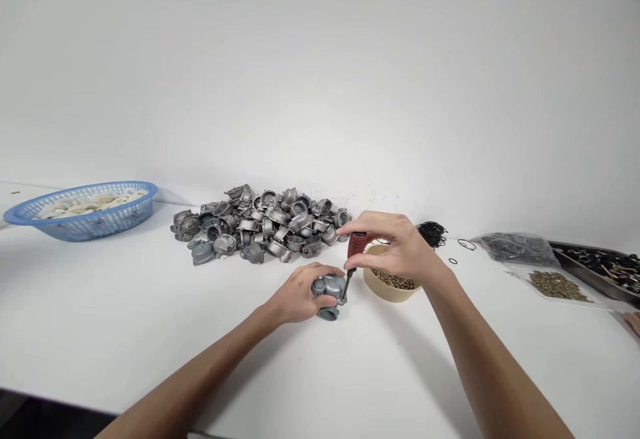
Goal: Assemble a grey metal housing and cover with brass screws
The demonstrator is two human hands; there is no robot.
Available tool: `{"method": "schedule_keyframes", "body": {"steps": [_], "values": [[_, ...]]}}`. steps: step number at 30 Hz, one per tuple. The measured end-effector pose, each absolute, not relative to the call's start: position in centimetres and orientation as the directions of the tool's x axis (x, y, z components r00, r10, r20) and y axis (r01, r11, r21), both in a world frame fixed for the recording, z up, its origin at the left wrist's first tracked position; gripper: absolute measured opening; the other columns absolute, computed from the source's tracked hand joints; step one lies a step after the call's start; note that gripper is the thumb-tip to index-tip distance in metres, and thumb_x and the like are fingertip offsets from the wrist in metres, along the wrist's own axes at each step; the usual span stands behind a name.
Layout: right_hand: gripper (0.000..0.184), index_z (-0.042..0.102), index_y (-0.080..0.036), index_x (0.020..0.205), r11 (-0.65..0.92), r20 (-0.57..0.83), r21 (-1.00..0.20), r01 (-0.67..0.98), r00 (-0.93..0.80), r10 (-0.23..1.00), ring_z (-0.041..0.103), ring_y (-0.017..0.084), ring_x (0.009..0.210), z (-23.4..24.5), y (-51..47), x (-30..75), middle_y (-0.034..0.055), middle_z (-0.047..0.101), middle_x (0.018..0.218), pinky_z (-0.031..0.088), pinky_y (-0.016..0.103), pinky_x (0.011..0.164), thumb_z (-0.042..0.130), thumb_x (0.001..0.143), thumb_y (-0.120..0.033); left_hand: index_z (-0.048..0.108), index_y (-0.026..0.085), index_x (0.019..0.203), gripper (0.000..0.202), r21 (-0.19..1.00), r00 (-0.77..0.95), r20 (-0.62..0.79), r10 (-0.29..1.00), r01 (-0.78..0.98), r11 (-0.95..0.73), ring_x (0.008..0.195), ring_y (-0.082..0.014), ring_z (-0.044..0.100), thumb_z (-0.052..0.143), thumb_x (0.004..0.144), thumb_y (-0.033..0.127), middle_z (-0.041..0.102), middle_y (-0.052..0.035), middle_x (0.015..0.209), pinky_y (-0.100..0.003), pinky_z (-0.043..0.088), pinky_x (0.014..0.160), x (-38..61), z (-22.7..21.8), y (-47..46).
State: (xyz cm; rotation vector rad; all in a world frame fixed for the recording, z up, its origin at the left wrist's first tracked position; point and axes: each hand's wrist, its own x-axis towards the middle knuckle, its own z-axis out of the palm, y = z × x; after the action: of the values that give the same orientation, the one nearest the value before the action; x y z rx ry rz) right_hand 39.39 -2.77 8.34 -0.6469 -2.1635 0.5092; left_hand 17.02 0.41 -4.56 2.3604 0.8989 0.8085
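left hand (300, 296) clamps grey casting (330, 290) on table; right hand (397, 246) fingers wrapped on red-handled screwdriver (354, 252), tip on casting; screw mid-drive; big pile (260, 222) probably pending

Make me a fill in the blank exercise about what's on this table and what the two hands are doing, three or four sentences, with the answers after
1. The right hand holds a screwdriver whose handle is ____ in colour.
2. The left hand steadies a grey ____ part on the white table.
3. The basket at the far left is ____ in colour.
4. The round tan bowl behind the right hand holds small brass-coloured ____.

Missing words: red; metal; blue; screws
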Motion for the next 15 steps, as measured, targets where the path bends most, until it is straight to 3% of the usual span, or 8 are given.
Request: {"method": "schedule_keyframes", "body": {"steps": [3, 5, 9, 13, 15], "values": [[0.036, 0.065, -0.028, 0.126, 0.744, 0.535, -0.644, 0.177, -0.591, 0.603, 0.068, 0.020, 0.094, 8.21, -2.86, 39.12, 0.0071, 0.069, 0.113, 0.062, 0.040, 0.081, 0.065, 0.090, -0.023, 0.064, 0.027, 0.120, 0.043, 0.616, 0.614, 0.346, 0.710, 0.422, -0.665, 0.101, -0.0280, 0.063, 0.075, 0.079, 0.023, 0.068, -0.0046, 0.112, -0.048, 0.052, 0.093, 17.01, -4.54, 0.43], [0.038, 0.063, -0.028, 0.128, 0.715, 0.521, -0.683, 0.150, -0.587, 0.620, 0.069, 0.021, 0.096, 8.07, -2.76, 39.05, 0.0072, 0.069, 0.112, 0.062, 0.039, 0.081, 0.064, 0.091, -0.022, 0.064, 0.027, 0.121, 0.043, 0.615, 0.614, 0.339, 0.712, 0.428, -0.662, 0.102, -0.0283, 0.063, 0.075, 0.079, 0.025, 0.068, -0.0046, 0.113, -0.048, 0.051, 0.093, 17.03, -4.51, 0.42], [0.034, 0.072, -0.027, 0.113, 0.787, 0.603, -0.555, 0.270, -0.520, 0.604, 0.067, 0.018, 0.082, 7.91, -2.35, 39.12, 0.0038, 0.069, 0.094, 0.061, 0.036, 0.075, 0.079, 0.079, -0.025, 0.065, 0.028, 0.120, 0.044, 0.616, 0.596, 0.329, 0.732, 0.452, -0.645, 0.101, -0.0278, 0.062, 0.077, 0.078, 0.026, 0.068, -0.0037, 0.111, -0.048, 0.051, 0.093, 17.11, -4.40, 0.33], [0.034, 0.065, -0.028, 0.125, 0.743, 0.548, -0.645, 0.178, -0.570, 0.612, 0.068, 0.021, 0.094, 7.78, -2.15, 39.29, 0.0076, 0.067, 0.113, 0.062, 0.040, 0.080, 0.065, 0.091, -0.024, 0.063, 0.028, 0.121, 0.041, 0.624, 0.610, 0.314, 0.727, 0.444, -0.643, 0.103, -0.0270, 0.062, 0.074, 0.081, 0.029, 0.067, -0.0033, 0.114, -0.047, 0.049, 0.098, 17.09, -4.20, 0.17], [0.038, 0.064, -0.028, 0.126, 0.742, 0.558, -0.641, 0.199, -0.542, 0.628, 0.069, 0.020, 0.092, 7.67, -2.00, 39.42, 0.0066, 0.069, 0.109, 0.062, 0.039, 0.079, 0.069, 0.089, -0.025, 0.063, 0.028, 0.122, 0.042, 0.626, 0.609, 0.303, 0.733, 0.452, -0.635, 0.104, -0.0269, 0.061, 0.074, 0.082, 0.030, 0.066, -0.0035, 0.116, -0.046, 0.048, 0.099, 17.06, -4.14, 0.10]]}}
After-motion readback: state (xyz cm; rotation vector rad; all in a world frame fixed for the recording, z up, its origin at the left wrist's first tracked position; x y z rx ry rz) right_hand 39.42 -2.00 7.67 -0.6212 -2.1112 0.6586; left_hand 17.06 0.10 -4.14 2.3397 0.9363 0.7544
